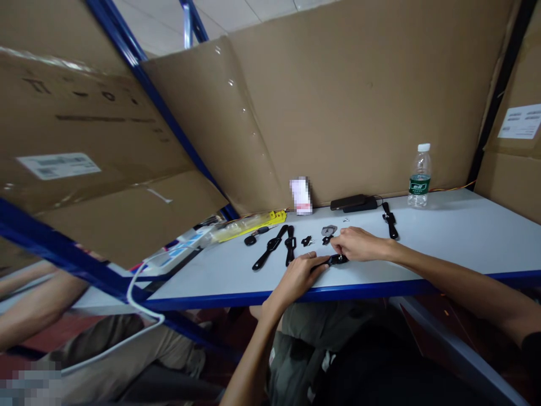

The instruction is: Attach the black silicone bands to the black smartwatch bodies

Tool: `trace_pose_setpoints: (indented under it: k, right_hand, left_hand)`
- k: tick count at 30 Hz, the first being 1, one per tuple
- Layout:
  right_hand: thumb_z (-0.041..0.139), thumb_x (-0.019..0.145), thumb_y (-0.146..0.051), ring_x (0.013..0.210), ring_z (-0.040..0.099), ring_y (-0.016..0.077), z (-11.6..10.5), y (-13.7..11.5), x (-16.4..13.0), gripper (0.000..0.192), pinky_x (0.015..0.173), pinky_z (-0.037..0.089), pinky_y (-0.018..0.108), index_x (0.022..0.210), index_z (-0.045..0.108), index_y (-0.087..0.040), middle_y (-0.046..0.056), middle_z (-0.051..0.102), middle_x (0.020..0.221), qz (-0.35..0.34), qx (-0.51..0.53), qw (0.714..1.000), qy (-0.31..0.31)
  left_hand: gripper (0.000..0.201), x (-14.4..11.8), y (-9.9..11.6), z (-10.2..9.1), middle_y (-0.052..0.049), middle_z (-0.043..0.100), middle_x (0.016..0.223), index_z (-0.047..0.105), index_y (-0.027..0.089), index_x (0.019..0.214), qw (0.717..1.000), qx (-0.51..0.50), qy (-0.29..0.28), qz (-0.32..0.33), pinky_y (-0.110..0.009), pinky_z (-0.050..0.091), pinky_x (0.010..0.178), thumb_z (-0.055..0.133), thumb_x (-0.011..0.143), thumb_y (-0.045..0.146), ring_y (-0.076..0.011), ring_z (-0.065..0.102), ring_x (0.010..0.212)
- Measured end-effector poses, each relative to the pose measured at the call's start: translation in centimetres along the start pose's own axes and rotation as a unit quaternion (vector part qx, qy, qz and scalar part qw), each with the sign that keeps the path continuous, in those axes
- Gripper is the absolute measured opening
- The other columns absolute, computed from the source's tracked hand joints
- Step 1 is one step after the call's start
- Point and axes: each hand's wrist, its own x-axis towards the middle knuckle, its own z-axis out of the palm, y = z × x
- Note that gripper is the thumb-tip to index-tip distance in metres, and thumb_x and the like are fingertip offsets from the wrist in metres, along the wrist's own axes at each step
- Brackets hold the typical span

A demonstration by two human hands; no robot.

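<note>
My left hand (299,275) is closed on a long black part (338,259) lying near the table's front edge, its fingers pressing its left end. My right hand (359,245) is pinched over the right end of the same part; a tiny shiny bit shows under the fingertips, too small to name. Just behind the fingers lie a small black piece (326,240) and a grey flat piece (328,230). Left of them sits another small black piece (307,241) with metal bits. Two more long black parts (270,248) (290,246) with wider middles rest farther left.
One long black part (390,221) lies at right, near a water bottle (418,177). Behind stand a phone (301,195) and dark flat devices (354,203) against cardboard. A key fob (251,240), yellow strips (253,227) and a power strip (171,254) are leftward. Another person's arm (51,299) shows left.
</note>
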Motion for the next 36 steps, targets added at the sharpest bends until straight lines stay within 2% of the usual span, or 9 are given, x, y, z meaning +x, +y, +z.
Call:
trace_pose_setpoints:
  k: [5, 11, 13, 17, 20, 22, 26, 31, 36]
  right_hand:
    - [0.043, 0.073, 0.005, 0.073, 0.059, 0.0135, 0.01, 0.53, 0.3, 0.031, 0.07, 0.038, 0.025, 0.075, 0.065, -0.017, 0.002, 0.069, 0.076, -0.071, 0.119, 0.99, -0.03]
    - [0.041, 0.071, 0.007, 0.074, 0.063, 0.0132, -0.72, 0.63, 0.2, 0.034, 0.071, 0.041, 0.025, 0.072, 0.066, -0.017, 0.001, 0.071, 0.075, -0.085, 0.171, 0.98, -0.05]
    - [0.041, 0.071, 0.006, 0.07, 0.061, 0.0128, -0.81, 0.8, 0.1, 0.033, 0.07, 0.04, 0.025, 0.069, 0.065, -0.017, 0.0, 0.069, 0.071, -0.069, 0.154, 0.984, -0.057]
    - [0.046, 0.071, 0.004, 0.069, 0.058, 0.0134, -0.47, 0.91, 0.12, 0.029, 0.067, 0.036, 0.025, 0.071, 0.065, -0.017, 0.0, 0.067, 0.069, -0.021, 0.079, 0.997, -0.015]
    - [0.043, 0.072, 0.005, 0.075, 0.061, 0.013, -0.32, 0.4, 0.18, 0.031, 0.07, 0.038, 0.025, 0.075, 0.065, -0.017, 0.001, 0.07, 0.076, -0.063, 0.135, 0.988, -0.028]
    - [0.042, 0.073, 0.005, 0.072, 0.06, 0.0122, -0.4, 0.06, 0.12, 0.031, 0.069, 0.038, 0.024, 0.074, 0.064, -0.017, 0.0, 0.069, 0.073, -0.068, 0.151, 0.985, -0.044]
    - [0.045, 0.073, 0.005, 0.067, 0.055, 0.0129, -0.56, 0.18, -0.07, 0.028, 0.066, 0.034, 0.025, 0.071, 0.063, -0.017, 0.0, 0.064, 0.067, -0.003, 0.055, 0.998, -0.012]
    - [0.043, 0.074, 0.005, 0.073, 0.058, 0.0133, -0.42, 0.8, 0.07, 0.032, 0.07, 0.037, 0.026, 0.075, 0.066, -0.017, 0.001, 0.068, 0.076, -0.052, 0.089, 0.995, -0.017]
    - [0.042, 0.072, 0.006, 0.077, 0.062, 0.0141, -0.48, 0.45, 0.17, 0.034, 0.074, 0.041, 0.026, 0.077, 0.068, -0.016, 0.003, 0.071, 0.079, -0.069, 0.136, 0.988, -0.026]
  left_hand:
    - [0.03, -0.03, 0.05, -0.03, -0.006, 0.065, 0.093, 0.073, 0.023, 0.119, 1.0, -0.001, 0.004, 0.006, -0.027, 0.045, 0.078, 0.05, 0.103, 0.033, -0.0191, 0.065, 0.086]
    - [0.031, -0.01, 0.17, -0.05, -0.006, 0.066, 0.093, 0.072, 0.025, 0.123, 1.0, 0.006, 0.004, 0.007, -0.027, 0.046, 0.078, 0.05, 0.103, 0.032, -0.0197, 0.065, 0.086]
    - [0.033, -0.01, 0.11, 0.01, -0.006, 0.067, 0.094, 0.071, 0.025, 0.126, 1.0, 0.005, 0.005, 0.005, -0.028, 0.047, 0.079, 0.049, 0.103, 0.032, -0.0201, 0.065, 0.088]
    - [0.035, -0.02, -0.09, 0.15, -0.007, 0.067, 0.096, 0.068, 0.024, 0.131, 1.0, 0.001, 0.009, 0.001, -0.028, 0.047, 0.081, 0.049, 0.103, 0.034, -0.0205, 0.066, 0.09]
    - [0.034, -0.03, -0.14, 0.16, -0.006, 0.066, 0.092, 0.07, 0.025, 0.128, 1.0, 0.01, 0.008, 0.006, -0.027, 0.047, 0.078, 0.049, 0.103, 0.033, -0.0192, 0.064, 0.086]
    - [0.034, -0.04, -0.11, 0.11, -0.005, 0.066, 0.091, 0.07, 0.026, 0.127, 1.0, 0.008, 0.011, 0.012, -0.027, 0.047, 0.078, 0.049, 0.103, 0.033, -0.019, 0.064, 0.086]
    - [0.035, -0.04, 0.01, 0.06, -0.007, 0.068, 0.096, 0.068, 0.025, 0.13, 1.0, -0.008, 0.012, 0.008, -0.029, 0.048, 0.082, 0.049, 0.103, 0.034, -0.021, 0.066, 0.092]
    - [0.035, -0.04, 0.01, 0.1, -0.007, 0.067, 0.095, 0.07, 0.024, 0.128, 1.0, 0.0, 0.01, 0.005, -0.028, 0.048, 0.08, 0.048, 0.103, 0.034, -0.0207, 0.066, 0.09]
    - [0.035, -0.02, 0.06, 0.02, -0.006, 0.067, 0.094, 0.069, 0.026, 0.129, 1.0, -0.003, 0.01, 0.008, -0.027, 0.047, 0.079, 0.049, 0.103, 0.034, -0.0202, 0.065, 0.089]
